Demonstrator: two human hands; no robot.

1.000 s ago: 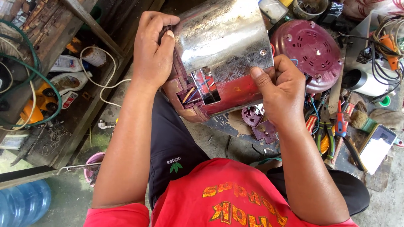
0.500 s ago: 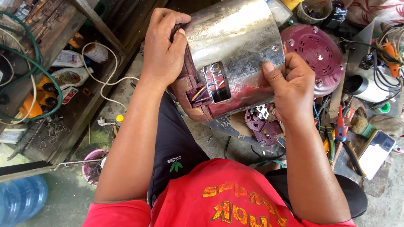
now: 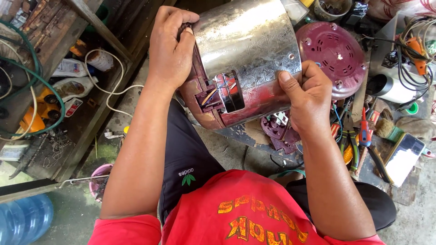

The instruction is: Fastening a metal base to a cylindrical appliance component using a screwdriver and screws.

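Observation:
A rice cooker body (image 3: 247, 50), shiny embossed metal with a dark red rim, lies on its side above my lap. An open slot in its red rim shows coloured wires (image 3: 217, 94). My left hand (image 3: 171, 43) grips the cooker's left edge, fingers curled over the top. My right hand (image 3: 305, 95) holds the right lower side, thumb pressed on the metal wall. A small maroon plastic part (image 3: 277, 131) lies just below the cooker by my right wrist.
A round maroon base cover (image 3: 338, 54) lies to the right. Pliers and a screwdriver (image 3: 363, 131) rest on the ground beside a phone (image 3: 402, 159). Wooden shelves (image 3: 54, 72) with bottles and hoses stand left; a blue water jug (image 3: 22, 220) sits bottom left.
The cooker body has been turned and shifted, so the wired slot faces me more squarely. My right hand has slid to the lower right side; my left hand stays on the left edge.

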